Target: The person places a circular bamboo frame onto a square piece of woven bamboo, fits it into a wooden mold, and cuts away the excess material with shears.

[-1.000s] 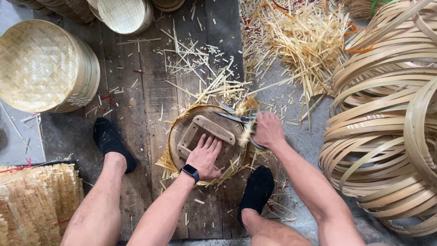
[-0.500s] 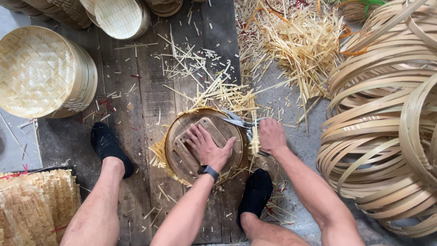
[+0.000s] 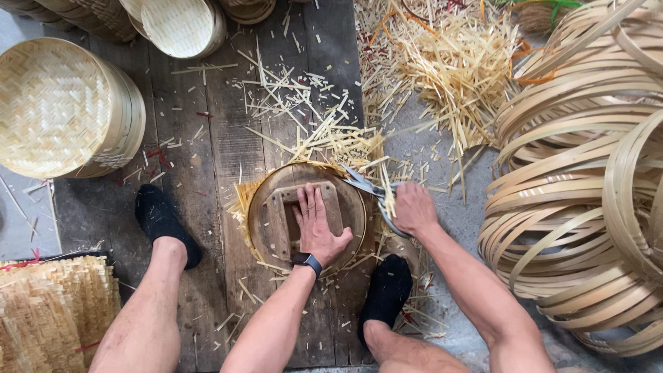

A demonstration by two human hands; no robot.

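Gripping a pair of scissors (image 3: 369,188), the right hand (image 3: 414,207) is closed around the handles, with the blades open at the upper right rim of one round wooden form (image 3: 276,221). That form lies on the plank floor between two black-socked feet, with a fringe of woven bamboo sticking out beneath its edge. Pressed flat and open on the form's middle, the left hand (image 3: 316,231) has its fingers spread across a rectangular wooden block, and a dark watch (image 3: 307,261) sits on the wrist. One large woven bamboo lid (image 3: 59,103) stands at the upper left, a smaller one (image 3: 181,24) above it. A heap of bamboo hoops (image 3: 587,173), too many to count, fills the right side. Cut bamboo slivers (image 3: 456,69) litter the dark wooden planks (image 3: 207,173) and grey ground. One stack of woven mats (image 3: 48,311) lies at the lower left.
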